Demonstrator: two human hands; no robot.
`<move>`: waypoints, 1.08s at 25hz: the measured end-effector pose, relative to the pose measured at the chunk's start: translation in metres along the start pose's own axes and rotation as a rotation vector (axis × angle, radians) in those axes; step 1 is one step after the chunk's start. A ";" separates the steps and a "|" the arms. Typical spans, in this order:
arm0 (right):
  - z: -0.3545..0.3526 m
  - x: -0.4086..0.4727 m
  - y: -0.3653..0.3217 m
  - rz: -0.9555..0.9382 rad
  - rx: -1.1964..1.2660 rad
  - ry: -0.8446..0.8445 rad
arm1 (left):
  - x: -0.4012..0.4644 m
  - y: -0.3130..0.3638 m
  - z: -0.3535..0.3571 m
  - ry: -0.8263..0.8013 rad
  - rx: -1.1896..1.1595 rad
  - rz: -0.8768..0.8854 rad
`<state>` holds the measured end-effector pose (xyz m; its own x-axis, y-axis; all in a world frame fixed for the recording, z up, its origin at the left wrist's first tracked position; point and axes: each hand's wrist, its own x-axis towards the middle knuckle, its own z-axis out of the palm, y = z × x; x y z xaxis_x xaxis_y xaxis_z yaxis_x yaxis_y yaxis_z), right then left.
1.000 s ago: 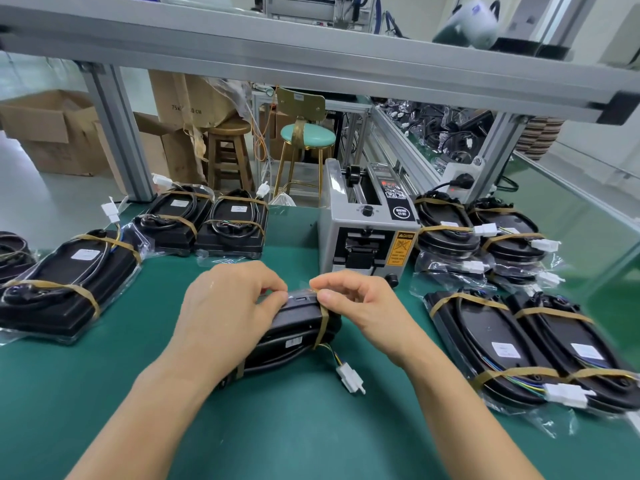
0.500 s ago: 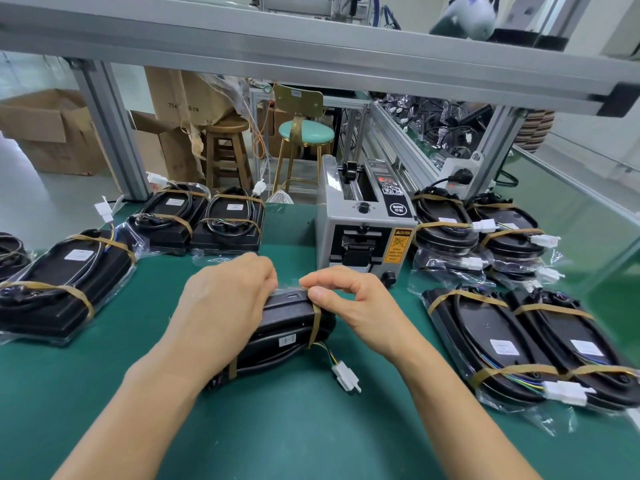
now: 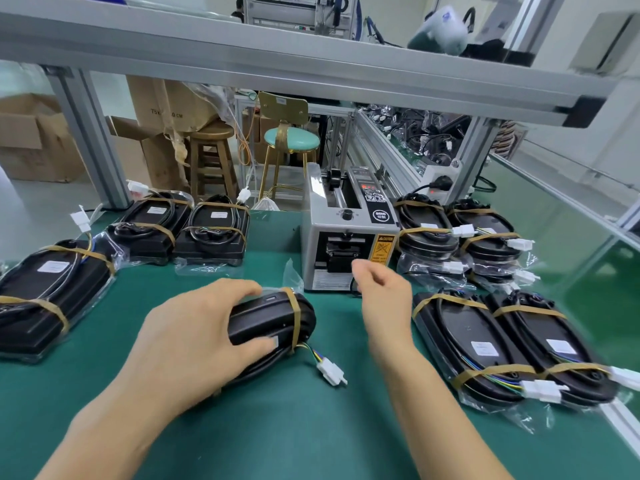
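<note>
A black bagged unit (image 3: 273,320) lies on the green bench mat (image 3: 294,434) in the middle, bound by a tan tape band near its right end. Coloured wires lead from it to a white connector (image 3: 330,371). My left hand (image 3: 194,337) grips the unit from the left, fingers over its top and thumb on its near side. My right hand (image 3: 382,292) hovers in the air to the right of the unit, fingers loosely curled and holding nothing, just in front of the grey tape dispenser (image 3: 348,233).
Taped black units lie in groups at the left (image 3: 52,292), back left (image 3: 180,226), back right (image 3: 457,233) and right (image 3: 502,344). An aluminium frame post (image 3: 90,143) and a crossbeam stand over the bench. Stools and cardboard boxes stand behind.
My right hand has let go of the tape band and lifted away to the right, toward the dispenser. My left hand stays on the unit.
</note>
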<state>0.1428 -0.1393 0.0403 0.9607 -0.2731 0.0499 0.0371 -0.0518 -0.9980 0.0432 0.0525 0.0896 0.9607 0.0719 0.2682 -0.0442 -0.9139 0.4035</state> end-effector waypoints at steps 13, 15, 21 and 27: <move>0.037 0.041 -0.012 0.290 0.113 0.273 | -0.004 0.008 0.012 0.027 0.029 -0.047; 0.031 0.031 -0.023 0.395 0.199 0.252 | -0.004 0.008 0.013 0.035 0.035 -0.056; 0.004 -0.056 -0.040 0.227 0.137 -0.438 | -0.004 0.013 0.019 0.098 0.043 -0.113; 0.012 -0.065 -0.021 0.174 0.103 -0.448 | -0.009 0.019 0.020 0.122 0.032 -0.116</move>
<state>0.0832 -0.1093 0.0575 0.9781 0.1717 -0.1179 -0.1296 0.0589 -0.9898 0.0395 0.0265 0.0775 0.9185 0.2237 0.3261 0.0757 -0.9089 0.4102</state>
